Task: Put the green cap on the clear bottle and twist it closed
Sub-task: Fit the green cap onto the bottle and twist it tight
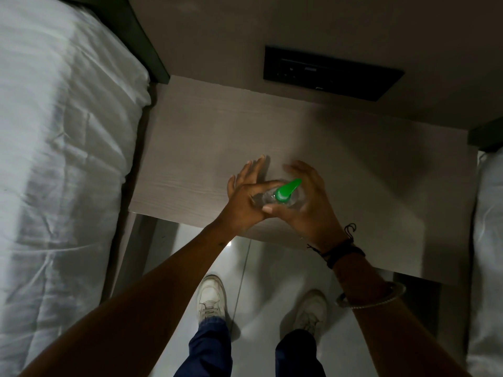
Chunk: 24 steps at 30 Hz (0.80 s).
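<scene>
The bright green plastic cap [284, 192], smooth with a flat tab jutting up and to the right, sits on top of the clear plastic bottle [268, 198], which stands near the front edge of the pale wood-grain counter [206, 137]. Seen from almost straight above, the bottle shows only as a glassy ring around the cap; its body is hidden below it and by the fingers. The left hand [246, 195] lies against the bottle's left side, thumb across its near shoulder, the other fingers spread flat and pointing away. The right hand [306, 202] cups the bottle from the right, fingers curved loosely round the far side and thumb at the near rim; the dim light hides how firmly either one presses. Dark cord bracelets [344, 247] and a pale bead bangle [373, 297] circle the right wrist. A crumpled white sheet covers the bed [60, 159] at left, cut off by the frame.
</scene>
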Each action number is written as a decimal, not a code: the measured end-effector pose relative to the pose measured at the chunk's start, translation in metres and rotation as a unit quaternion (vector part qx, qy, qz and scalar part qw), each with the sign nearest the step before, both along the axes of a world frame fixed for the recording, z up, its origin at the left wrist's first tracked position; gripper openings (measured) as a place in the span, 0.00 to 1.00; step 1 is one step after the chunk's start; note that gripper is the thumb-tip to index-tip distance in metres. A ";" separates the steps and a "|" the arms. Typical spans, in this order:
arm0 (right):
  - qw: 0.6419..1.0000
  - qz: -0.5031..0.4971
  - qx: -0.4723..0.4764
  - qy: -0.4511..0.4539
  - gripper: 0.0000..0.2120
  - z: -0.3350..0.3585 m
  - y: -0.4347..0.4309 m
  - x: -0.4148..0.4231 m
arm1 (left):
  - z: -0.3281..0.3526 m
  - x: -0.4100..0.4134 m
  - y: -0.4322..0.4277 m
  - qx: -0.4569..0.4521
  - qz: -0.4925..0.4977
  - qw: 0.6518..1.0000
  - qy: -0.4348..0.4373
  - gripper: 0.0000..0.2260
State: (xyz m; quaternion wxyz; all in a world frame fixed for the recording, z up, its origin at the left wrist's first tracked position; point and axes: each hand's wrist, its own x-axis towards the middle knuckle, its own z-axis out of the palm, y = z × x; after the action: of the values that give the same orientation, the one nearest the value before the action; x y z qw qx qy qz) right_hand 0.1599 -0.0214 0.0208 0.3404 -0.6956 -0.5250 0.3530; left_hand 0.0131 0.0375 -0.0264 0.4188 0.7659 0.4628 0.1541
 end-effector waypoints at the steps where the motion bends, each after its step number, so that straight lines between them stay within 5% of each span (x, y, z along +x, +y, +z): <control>1: 1.000 0.006 0.013 0.002 0.30 -0.002 -0.001 0.002 | 0.000 0.001 0.000 0.000 -0.002 1.000 0.005 0.25; 6: 0.997 -0.034 0.018 -0.065 0.25 -0.002 0.003 -0.002 | 0.001 0.001 -0.002 -0.002 -0.006 1.000 0.020 0.25; 10: 1.000 -0.003 -0.014 0.013 0.33 -0.003 -0.001 0.004 | 0.000 0.001 -0.003 0.001 0.007 1.000 0.008 0.22; 14: 0.999 0.016 0.032 -0.040 0.18 -0.002 0.000 0.010 | 0.001 0.004 0.000 -0.004 -0.007 1.000 0.029 0.27; 20: 1.000 0.001 -0.025 -0.018 0.34 -0.004 0.001 0.000 | 0.001 0.002 -0.002 0.000 0.007 1.000 -0.004 0.21; 24: 0.999 0.003 0.010 -0.050 0.19 -0.002 0.000 0.004 | 0.002 0.005 -0.001 -0.003 0.000 1.000 0.025 0.24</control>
State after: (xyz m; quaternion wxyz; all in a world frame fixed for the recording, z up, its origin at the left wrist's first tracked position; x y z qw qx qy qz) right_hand 0.1640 -0.0210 0.0186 0.3195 -0.7077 -0.5467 0.3132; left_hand 0.0180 0.0363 -0.0246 0.4094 0.7684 0.4734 0.1340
